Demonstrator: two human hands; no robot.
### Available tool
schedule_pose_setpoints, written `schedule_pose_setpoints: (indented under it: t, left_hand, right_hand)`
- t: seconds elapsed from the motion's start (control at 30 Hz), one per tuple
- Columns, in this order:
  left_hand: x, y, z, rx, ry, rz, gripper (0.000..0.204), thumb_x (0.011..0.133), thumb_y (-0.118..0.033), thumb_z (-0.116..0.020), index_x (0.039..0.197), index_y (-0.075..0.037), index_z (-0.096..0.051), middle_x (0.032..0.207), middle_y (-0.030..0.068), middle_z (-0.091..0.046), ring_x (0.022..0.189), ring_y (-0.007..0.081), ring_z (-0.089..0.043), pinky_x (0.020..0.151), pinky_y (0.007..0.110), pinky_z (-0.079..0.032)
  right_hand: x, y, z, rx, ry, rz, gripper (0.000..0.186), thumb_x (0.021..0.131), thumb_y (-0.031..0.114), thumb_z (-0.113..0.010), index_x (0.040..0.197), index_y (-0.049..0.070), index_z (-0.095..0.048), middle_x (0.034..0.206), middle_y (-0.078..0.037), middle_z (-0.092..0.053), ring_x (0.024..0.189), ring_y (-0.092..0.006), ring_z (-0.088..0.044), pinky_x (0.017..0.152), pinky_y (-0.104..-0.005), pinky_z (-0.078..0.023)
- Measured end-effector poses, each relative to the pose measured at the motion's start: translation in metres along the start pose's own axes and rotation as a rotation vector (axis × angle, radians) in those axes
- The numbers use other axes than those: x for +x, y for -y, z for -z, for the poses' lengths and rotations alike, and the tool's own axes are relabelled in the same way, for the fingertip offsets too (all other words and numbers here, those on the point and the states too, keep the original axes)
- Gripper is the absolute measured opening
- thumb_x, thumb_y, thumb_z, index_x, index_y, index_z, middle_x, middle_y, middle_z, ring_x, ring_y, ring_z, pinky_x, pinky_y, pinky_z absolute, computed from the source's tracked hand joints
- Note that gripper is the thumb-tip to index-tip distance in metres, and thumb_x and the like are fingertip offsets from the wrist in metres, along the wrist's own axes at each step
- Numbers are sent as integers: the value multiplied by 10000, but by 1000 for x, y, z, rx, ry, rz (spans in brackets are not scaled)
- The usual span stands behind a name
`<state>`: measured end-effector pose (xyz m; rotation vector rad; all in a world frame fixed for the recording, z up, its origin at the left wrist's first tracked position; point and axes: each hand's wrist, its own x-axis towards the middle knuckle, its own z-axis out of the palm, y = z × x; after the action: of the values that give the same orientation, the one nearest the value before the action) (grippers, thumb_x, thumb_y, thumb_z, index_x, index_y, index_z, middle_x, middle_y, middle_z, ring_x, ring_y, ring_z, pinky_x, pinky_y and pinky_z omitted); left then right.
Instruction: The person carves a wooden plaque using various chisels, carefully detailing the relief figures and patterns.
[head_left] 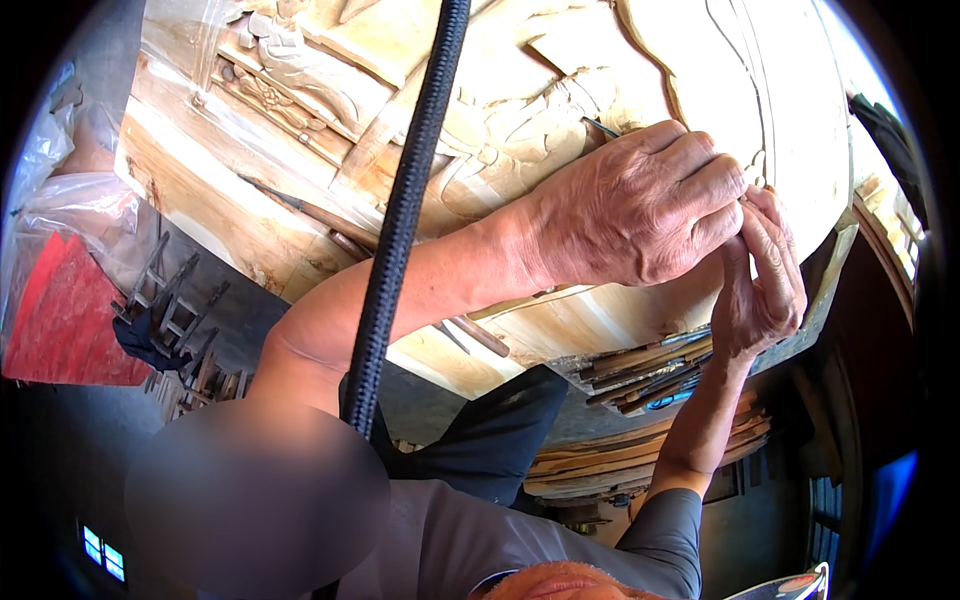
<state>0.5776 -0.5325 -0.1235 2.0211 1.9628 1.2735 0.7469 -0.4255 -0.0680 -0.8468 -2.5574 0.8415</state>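
Observation:
A large pale wooden panel (610, 310) with carved relief figures lies before me. My left hand (640, 205) is closed above its right part, back of the hand up. Against its fingertips, my right hand (765, 280) is closed too, its fingers pinched together. What the two hands grip is mostly hidden; only a small bit shows between the fingertips. A thin dark tip (602, 128) sticks out beside the left hand's knuckles; I cannot tell whether it belongs to a held tool. A wooden-handled carving tool (320, 214) rests on the panel near my left forearm.
Another wooden handle (482, 336) lies near the panel's front edge. Several long tools (650, 370) are bunched at the near right, above stacked wooden strips (600, 465). A black braided cable (398, 200) crosses the view. Red material (65, 320) and clear plastic (85, 205) are at left.

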Motion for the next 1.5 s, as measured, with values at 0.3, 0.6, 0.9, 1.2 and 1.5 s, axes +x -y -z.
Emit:
schedule_pose_setpoints:
  t: [0.3,0.6,0.9,1.2,1.5]
  left_hand:
    - [1,1,4,-26,17,-3,168,908,-139,-753,997,-8,-697,1126,120,-647,1009,253,-674,864,381,-590]
    - [-1,1,5,-50,37,7,181,894,-129,-761,1004,0,-699,1133,126,-648,996,257,-671,862,389,-587]
    - [1,0,8,-63,58,17,168,883,-113,-742,988,3,-681,1113,125,-632,971,264,-660,844,393,-573]
    - [0,0,9,-74,90,22,160,887,-101,-735,992,3,-673,1104,131,-643,989,275,-670,873,408,-577]
    - [0,1,12,-54,104,12,156,920,-106,-748,1007,5,-682,1107,128,-650,990,261,-669,875,402,-576]
  right_hand:
    - [3,8,4,0,18,-23,238,827,-54,-876,1062,-37,-837,1003,-163,-821,1122,-346,-789,1095,-504,-583]
    - [4,11,4,-31,30,-26,243,815,-56,-878,1053,-46,-829,973,-163,-811,1104,-352,-783,1089,-507,-583]
    - [3,6,2,-18,44,4,249,824,-36,-876,1069,-22,-833,980,-152,-815,1120,-348,-783,1140,-532,-552]
    - [2,5,0,-17,47,5,223,846,1,-868,1064,-18,-831,983,-144,-819,1127,-343,-783,1165,-540,-532]
    - [2,7,-1,-26,44,-3,218,845,0,-870,1059,-9,-835,972,-131,-820,1126,-338,-779,1157,-536,-531]
